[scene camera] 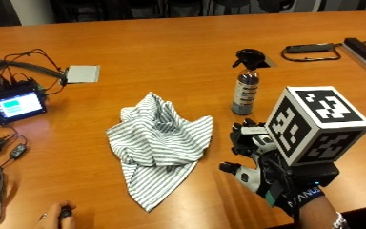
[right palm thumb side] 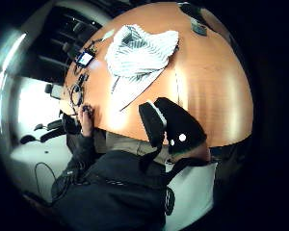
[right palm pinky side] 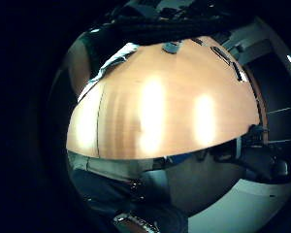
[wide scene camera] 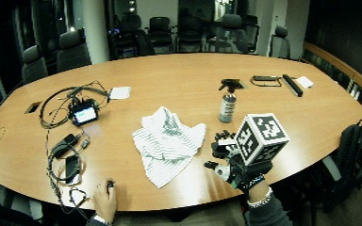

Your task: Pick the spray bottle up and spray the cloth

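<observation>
Gloved right hand [scene camera: 254,155] hovers above the brown wooden surface [scene camera: 170,62], fingers spread and holding nothing.
The dark-capped grey spray bottle [scene camera: 246,86] stands upright beyond it, near the crumpled grey-and-white striped cloth [scene camera: 159,143], untouched.

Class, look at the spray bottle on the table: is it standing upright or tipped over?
Upright. The spray bottle stands on its base on the table, black trigger head on top, beyond the gloved right hand, untouched.

the spray bottle [scene camera: 247,84] label is too blurred to read; the small screen [scene camera: 18,105] likewise.
</observation>
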A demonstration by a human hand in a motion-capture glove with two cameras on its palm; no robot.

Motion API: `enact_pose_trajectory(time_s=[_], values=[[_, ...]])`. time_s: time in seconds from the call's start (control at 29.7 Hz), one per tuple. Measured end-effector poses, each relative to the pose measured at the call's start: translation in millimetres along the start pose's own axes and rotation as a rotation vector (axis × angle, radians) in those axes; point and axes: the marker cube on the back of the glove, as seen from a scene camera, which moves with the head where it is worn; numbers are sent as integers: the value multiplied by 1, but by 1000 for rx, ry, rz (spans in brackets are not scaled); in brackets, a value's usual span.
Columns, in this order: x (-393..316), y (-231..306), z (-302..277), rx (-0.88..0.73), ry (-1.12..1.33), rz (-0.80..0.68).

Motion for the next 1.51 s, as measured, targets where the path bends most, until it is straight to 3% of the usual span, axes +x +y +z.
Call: enact_pose_trajectory(time_s=[0.47, 0.94, 1.21, 1.51], values=[[26, -10, -1, 3, -35, 81], [59, -82, 11, 5, -67, 211], [92, -155, -2, 166, -148, 331], [134, -193, 7, 360, -316, 516]])
